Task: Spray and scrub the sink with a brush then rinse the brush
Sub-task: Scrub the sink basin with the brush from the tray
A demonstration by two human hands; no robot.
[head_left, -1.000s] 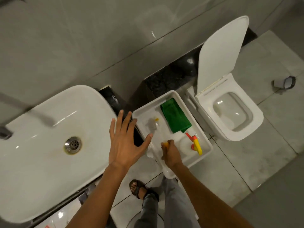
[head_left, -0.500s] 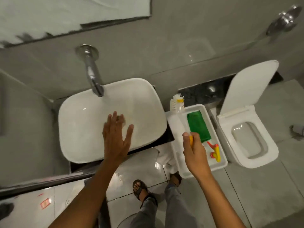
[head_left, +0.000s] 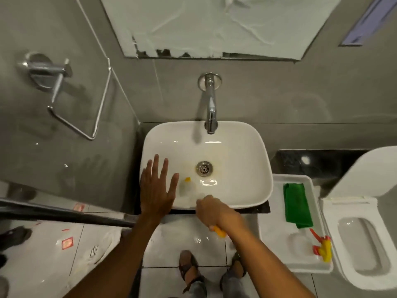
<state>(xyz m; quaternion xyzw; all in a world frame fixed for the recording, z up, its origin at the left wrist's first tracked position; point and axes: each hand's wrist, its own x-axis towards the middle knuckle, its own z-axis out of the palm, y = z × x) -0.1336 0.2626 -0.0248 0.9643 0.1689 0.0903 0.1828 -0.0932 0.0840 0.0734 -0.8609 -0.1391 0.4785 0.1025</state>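
The white sink (head_left: 242, 151) sits below a chrome wall tap (head_left: 210, 108), with yellowish stains around its drain (head_left: 204, 168). My right hand (head_left: 217, 212) is over the sink's front rim, closed on the brush. The brush's white head with a yellow tip (head_left: 187, 187) lies blurred inside the basin, and its yellow handle end (head_left: 219, 231) pokes out behind my fist. My left hand (head_left: 158, 187) hovers flat with fingers spread over the sink's left rim, holding nothing. The spray bottle (head_left: 322, 246), clear with a yellow and red trigger, lies in the white tray (head_left: 270, 237) at the right.
A green cloth (head_left: 296, 205) lies in the tray. A toilet (head_left: 361, 237) with its lid up stands at the far right. A towel holder (head_left: 55, 91) is on the left wall, a mirror (head_left: 214, 24) above the tap. My sandalled feet (head_left: 191, 267) stand on the wet tiled floor.
My right hand lifted the brush out of the tray and carried it left into the sink. My view swung to centre on the sink. My left hand stays open over the left rim.
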